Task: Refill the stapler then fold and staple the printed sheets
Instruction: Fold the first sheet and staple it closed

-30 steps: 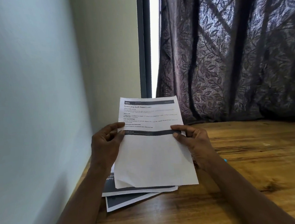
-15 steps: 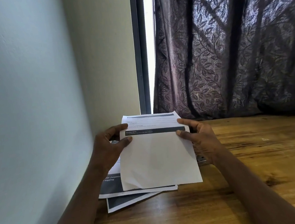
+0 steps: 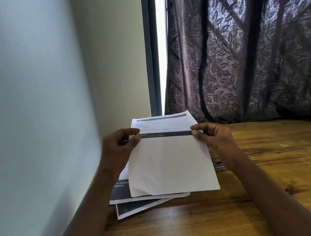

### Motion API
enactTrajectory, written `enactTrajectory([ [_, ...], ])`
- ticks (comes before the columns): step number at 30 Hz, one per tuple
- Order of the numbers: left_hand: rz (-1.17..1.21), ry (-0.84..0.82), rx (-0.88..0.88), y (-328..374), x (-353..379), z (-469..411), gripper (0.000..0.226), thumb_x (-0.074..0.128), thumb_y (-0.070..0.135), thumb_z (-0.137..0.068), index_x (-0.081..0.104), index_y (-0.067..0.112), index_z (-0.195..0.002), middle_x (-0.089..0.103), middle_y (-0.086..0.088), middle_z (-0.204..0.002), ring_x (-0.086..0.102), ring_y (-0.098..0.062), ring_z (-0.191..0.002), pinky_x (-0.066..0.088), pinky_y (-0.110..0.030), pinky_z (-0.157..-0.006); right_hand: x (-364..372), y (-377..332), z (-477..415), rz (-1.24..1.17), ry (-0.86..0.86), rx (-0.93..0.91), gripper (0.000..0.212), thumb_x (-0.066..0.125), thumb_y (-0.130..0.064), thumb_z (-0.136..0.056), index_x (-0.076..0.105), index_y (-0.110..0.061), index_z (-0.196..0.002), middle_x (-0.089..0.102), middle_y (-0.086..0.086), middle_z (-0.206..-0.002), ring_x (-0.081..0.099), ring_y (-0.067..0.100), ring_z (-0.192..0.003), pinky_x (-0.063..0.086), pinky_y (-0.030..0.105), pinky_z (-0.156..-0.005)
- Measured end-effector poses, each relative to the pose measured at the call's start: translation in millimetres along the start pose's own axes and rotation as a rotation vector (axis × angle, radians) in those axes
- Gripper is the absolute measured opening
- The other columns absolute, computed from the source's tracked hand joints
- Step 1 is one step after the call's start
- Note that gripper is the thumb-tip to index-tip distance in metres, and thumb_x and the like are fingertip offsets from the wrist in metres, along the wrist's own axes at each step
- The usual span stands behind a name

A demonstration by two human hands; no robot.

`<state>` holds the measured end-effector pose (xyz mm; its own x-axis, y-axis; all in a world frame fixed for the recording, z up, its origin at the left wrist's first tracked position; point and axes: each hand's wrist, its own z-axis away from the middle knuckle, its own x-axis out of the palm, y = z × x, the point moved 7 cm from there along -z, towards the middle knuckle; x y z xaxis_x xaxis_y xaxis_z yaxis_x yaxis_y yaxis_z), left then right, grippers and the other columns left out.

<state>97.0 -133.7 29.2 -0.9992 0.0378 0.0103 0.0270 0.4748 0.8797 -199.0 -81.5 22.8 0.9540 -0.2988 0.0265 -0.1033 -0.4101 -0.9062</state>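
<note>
A printed sheet (image 3: 170,163) is bent over toward me, its blank back facing up and a strip of printed text with a dark band showing above the turned-up edge. My left hand (image 3: 119,150) pinches that edge at its left corner. My right hand (image 3: 215,141) pinches the right corner. Under the sheet lies a stack of printed sheets (image 3: 137,203) with dark headers, fanned out on the wooden table (image 3: 266,165). A sliver of a metal object (image 3: 218,166), maybe the stapler, peeks out below my right hand.
A pale wall (image 3: 38,108) runs close along the left side of the table. A dark leaf-patterned curtain (image 3: 239,55) hangs behind the table, with a window frame (image 3: 150,53) and a bright gap beside it.
The sheet's far half has tipped away and lower, so less printed text shows. Both hands slid up to the corners of the turned-up edge.
</note>
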Motion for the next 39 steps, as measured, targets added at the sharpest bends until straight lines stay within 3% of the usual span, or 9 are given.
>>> enactTrajectory([
  [7,0.081,-0.111,-0.035,0.0,9.7,1.5,0.032,0.071,-0.011,-0.088,0.076,0.012,-0.11,0.08,-0.004,-0.101,0.073,-0.013,-0.085,0.061,-0.022,-0.081,9.1,8.3,0.9,-0.132,-0.131,0.122,0.039,0.076,-0.003,-0.079,0.073,-0.019,-0.114,0.078,-0.007,-0.103,0.075,0.016,-0.092,0.061,0.026,-0.072],
  [10,0.0,-0.12,0.003,0.7,9.1,-1.4,0.035,0.073,-0.011,-0.086,0.076,0.011,-0.113,0.079,-0.009,-0.107,0.072,-0.019,-0.093,0.061,-0.027,-0.09,9.3,5.4,1.6,-0.134,-0.137,0.105,0.038,0.074,0.004,-0.081,0.074,-0.018,-0.112,0.078,-0.007,-0.101,0.075,0.014,-0.091,0.06,0.024,-0.073],
  [16,-0.443,0.013,0.3,21.1,5.0,0.6,0.029,0.084,0.008,-0.082,0.08,0.03,-0.101,0.076,0.011,-0.089,0.065,-0.008,-0.073,0.051,-0.011,-0.073,3.4,-13.2,4.4,0.275,-0.038,-0.117,0.027,0.081,-0.01,-0.082,0.078,-0.023,-0.106,0.072,-0.006,-0.11,0.068,0.019,-0.097,0.062,0.033,-0.081],
  [20,-0.563,0.07,0.452,34.4,6.1,4.5,0.026,0.084,0.015,-0.083,0.078,0.037,-0.097,0.069,0.009,-0.087,0.065,-0.014,-0.081,0.056,-0.026,-0.074,0.3,-26.8,6.1,0.408,0.043,-0.26,0.019,0.082,-0.016,-0.082,0.078,-0.025,-0.099,0.069,-0.005,-0.101,0.062,0.014,-0.093,0.057,0.032,-0.078],
  [24,-0.575,0.152,0.539,44.0,8.6,14.0,0.02,0.083,0.015,-0.085,0.079,0.032,-0.094,0.058,0.012,-0.1,0.065,0.0,-0.079,0.046,-0.005,-0.068,-4.5,-40.5,11.7,0.541,0.163,-0.416,0.019,0.082,-0.018,-0.082,0.077,-0.029,-0.096,0.062,-0.01,-0.1,0.056,0.005,-0.097,0.045,0.015,-0.076],
  [26,-0.584,0.198,0.587,48.4,11.5,20.5,0.012,0.08,0.017,-0.088,0.079,0.026,-0.096,0.059,0.011,-0.111,0.067,0.002,-0.072,0.047,-0.005,-0.065,-7.3,-43.8,16.1,0.499,0.228,-0.452,0.022,0.081,-0.015,-0.083,0.077,-0.028,-0.1,0.059,-0.006,-0.106,0.057,0.005,-0.096,0.046,0.01,-0.076],
  [30,-0.49,0.195,0.694,54.6,22.9,29.8,0.011,0.076,0.003,-0.089,0.077,0.012,-0.095,0.067,0.003,-0.113,0.072,-0.009,-0.082,0.058,-0.017,-0.07,-11.0,-24.7,15.5,0.092,0.177,-0.193,0.035,0.069,-0.02,-0.093,0.065,-0.027,-0.128,0.058,0.005,-0.128,0.063,0.019,-0.11,0.055,0.036,-0.095],
  [34,-0.435,0.087,0.697,50.2,35.8,33.9,0.02,0.077,-0.012,-0.081,0.077,0.006,-0.09,0.071,0.0,-0.105,0.072,-0.007,-0.094,0.058,-0.017,-0.082,-7.5,-1.3,14.2,-0.353,0.042,0.184,0.065,0.063,-0.052,-0.085,0.053,-0.022,-0.141,0.062,0.01,-0.135,0.058,0.031,-0.125,0.05,0.05,-0.105],
  [39,-0.456,0.057,0.665,45.6,32.8,37.6,0.019,0.08,-0.013,-0.072,0.076,0.003,-0.083,0.073,-0.002,-0.099,0.073,-0.008,-0.091,0.057,-0.014,-0.084,-16.6,11.3,11.2,-0.445,0.128,0.304,0.102,0.083,-0.005,-0.065,0.033,-0.018,-0.153,0.066,0.015,-0.124,0.065,0.033,-0.115,0.054,0.052,-0.1],
])
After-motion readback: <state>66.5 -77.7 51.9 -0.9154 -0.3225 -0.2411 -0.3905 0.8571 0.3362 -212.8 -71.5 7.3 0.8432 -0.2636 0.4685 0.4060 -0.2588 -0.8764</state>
